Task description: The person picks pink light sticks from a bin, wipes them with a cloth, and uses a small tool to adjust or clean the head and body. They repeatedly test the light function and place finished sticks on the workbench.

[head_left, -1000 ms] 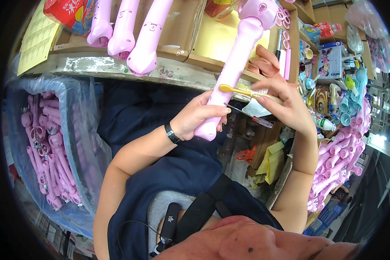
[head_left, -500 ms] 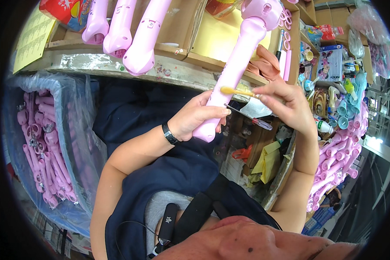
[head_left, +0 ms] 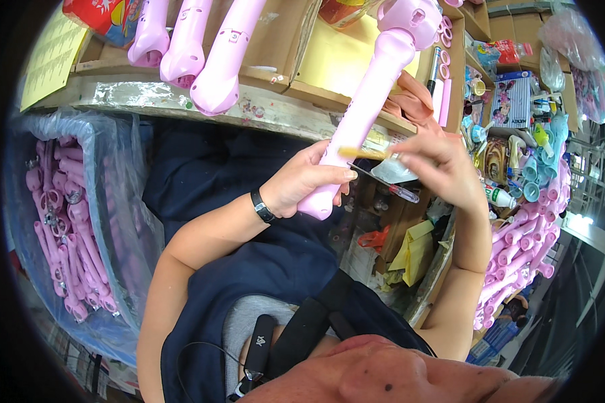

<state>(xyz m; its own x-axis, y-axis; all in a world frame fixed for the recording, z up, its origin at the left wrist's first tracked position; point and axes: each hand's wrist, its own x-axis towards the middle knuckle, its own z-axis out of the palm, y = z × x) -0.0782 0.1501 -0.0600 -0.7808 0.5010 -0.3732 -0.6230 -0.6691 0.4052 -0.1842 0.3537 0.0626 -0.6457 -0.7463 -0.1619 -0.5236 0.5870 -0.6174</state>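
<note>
My left hand (head_left: pixel 312 176) is wrapped round the lower shaft of a pink plastic wand (head_left: pixel 366 101). The wand slants up to the right and ends in a rounded, wider head. My right hand (head_left: pixel 444 164), blurred by motion, pinches a small yellowish brush (head_left: pixel 361 154). Its tip is against or just in front of the wand's shaft, above my left thumb; I cannot tell if they touch. Just below, a screwdriver (head_left: pixel 403 193) with a clear handle points its thin metal shaft toward my left hand.
Several pink wand parts (head_left: pixel 218 74) lie over the bench edge (head_left: pixel 141 94). A plastic-lined blue bin (head_left: pixel 124 221) at left holds many pink pieces. An orange glove (head_left: pixel 413 101) lies beyond my right hand. More pink parts (head_left: pixel 524 248) are heaped at the right.
My right hand and the brush have shifted slightly left and down along the wand's shaft. My left hand keeps its hold, and the wand has barely moved.
</note>
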